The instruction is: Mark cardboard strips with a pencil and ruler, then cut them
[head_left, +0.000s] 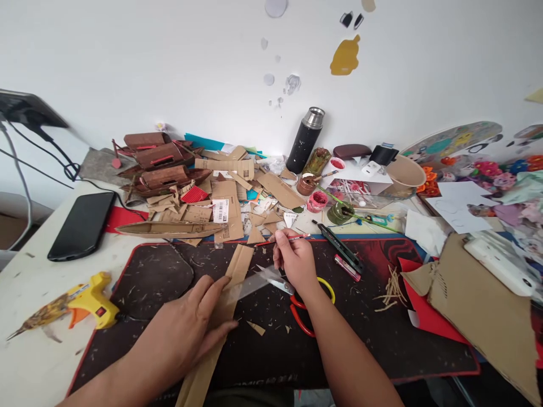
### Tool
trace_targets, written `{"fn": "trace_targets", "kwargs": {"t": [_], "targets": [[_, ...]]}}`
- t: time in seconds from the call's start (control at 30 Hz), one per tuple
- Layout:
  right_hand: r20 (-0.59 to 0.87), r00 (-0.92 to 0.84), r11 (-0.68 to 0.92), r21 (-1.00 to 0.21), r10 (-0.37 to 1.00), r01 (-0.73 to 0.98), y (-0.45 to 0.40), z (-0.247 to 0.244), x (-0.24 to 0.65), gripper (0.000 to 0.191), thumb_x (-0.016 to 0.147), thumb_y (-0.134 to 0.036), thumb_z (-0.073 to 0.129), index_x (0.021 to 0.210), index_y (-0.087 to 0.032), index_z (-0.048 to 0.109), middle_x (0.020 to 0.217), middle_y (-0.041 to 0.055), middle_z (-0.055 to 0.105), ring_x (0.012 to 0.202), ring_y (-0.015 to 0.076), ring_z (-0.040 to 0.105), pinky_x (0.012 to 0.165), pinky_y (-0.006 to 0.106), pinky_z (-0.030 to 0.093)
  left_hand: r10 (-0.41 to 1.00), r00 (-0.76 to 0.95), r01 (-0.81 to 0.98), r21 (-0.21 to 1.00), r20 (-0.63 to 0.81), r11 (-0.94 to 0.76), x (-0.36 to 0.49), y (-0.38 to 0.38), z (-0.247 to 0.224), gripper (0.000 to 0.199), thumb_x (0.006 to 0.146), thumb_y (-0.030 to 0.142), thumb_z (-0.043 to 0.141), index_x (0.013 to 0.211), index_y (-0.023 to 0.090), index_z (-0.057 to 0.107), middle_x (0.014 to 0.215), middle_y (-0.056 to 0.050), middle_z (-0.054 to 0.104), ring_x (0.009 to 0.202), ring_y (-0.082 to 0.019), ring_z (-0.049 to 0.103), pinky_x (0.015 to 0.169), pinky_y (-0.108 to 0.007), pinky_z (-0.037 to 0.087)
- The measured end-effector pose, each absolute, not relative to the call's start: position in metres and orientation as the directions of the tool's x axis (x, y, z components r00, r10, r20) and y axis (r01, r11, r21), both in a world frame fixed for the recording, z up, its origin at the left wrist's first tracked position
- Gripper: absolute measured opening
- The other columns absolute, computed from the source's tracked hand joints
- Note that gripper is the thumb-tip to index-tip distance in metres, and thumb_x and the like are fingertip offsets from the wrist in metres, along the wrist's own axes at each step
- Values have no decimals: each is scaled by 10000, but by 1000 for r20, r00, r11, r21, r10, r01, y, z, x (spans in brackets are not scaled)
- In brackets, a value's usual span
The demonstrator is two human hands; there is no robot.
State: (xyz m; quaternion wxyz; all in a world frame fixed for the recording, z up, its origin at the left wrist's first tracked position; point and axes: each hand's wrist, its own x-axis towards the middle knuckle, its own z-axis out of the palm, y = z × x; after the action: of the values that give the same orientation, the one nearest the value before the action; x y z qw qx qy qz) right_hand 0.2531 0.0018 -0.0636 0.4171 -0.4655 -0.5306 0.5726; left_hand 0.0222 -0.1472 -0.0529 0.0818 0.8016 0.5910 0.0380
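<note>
My left hand [190, 319] lies over a long cardboard strip [241, 263], fingers apart, pressing a clear ruler [253, 284] across it. The ruler's other end reaches toward my right hand [294, 257], whose closed fingers hold a thin red pencil [302, 236]. The pencil points left, above the ruler. Partly under my right wrist are scissors [282, 284] with red and yellow handles, their blades beside the ruler. Right of my right hand lie a dark green cutter [341, 249] and a small pink tube [347, 268].
A yellow glue gun [95, 302] and a black phone [81, 226] lie left. Brown boat models [161, 158], cardboard scraps, paint jars [317, 202] and a black flask [305, 140] line the back. A cardboard sheet [479, 305] sits right.
</note>
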Motion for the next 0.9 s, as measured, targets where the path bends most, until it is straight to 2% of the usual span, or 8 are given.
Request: {"fn": "trace_targets", "kwargs": {"t": [0.1,0.27,0.37,0.57,0.7,0.9], "targets": [[-88,-220,-86,-996,971,21,2,-64,253,591,977,-786,673,875,-205,683,534,-56,572,393,110,522,399,212,363,969,195,979,89,-154,-183,34,-151,-56,805,996,526,749,1652,111,533,1345,-246,735,936,-361,844,709,-413,694],[-73,-230,-66,-997,971,37,2,-65,253,588,991,-782,663,847,-212,661,525,-55,568,395,110,525,410,213,371,941,183,983,68,-286,-170,42,-151,-52,650,1040,347,630,1656,155,548,1360,-210,741,800,-304,840,651,-398,681],[-69,-223,-62,-997,972,38,2,-64,253,586,996,-778,660,811,-223,625,519,-54,568,394,109,522,412,215,364,951,195,979,104,-242,-174,32,-148,-48,618,1031,330,579,1628,169,575,1380,-200,743,737,-285,829,652,-406,681],[-68,-195,-67,-998,978,14,2,-63,253,586,983,-788,669,840,-220,654,516,-55,569,389,114,513,401,224,347,974,223,967,137,-35,-216,3,-145,-35,601,1027,350,523,1617,246,574,1425,-143,755,659,-245,802,586,-371,648],[-53,-123,-58,-998,991,-38,3,-62,254,586,975,-785,688,847,-214,677,504,-62,547,393,112,492,402,225,346,930,364,913,173,56,-368,-4,-142,-33,661,980,240,516,1640,265,548,1528,-125,724,834,-253,851,698,-356,684],[-51,9,-49,-991,999,-127,9,-61,258,610,910,-824,739,803,-236,620,525,-78,505,402,109,456,391,229,343,891,453,879,185,-32,-440,4,-109,-41,652,961,135,500,1580,287,636,1573,-124,707,1046,-272,857,818,-356,694]]}}
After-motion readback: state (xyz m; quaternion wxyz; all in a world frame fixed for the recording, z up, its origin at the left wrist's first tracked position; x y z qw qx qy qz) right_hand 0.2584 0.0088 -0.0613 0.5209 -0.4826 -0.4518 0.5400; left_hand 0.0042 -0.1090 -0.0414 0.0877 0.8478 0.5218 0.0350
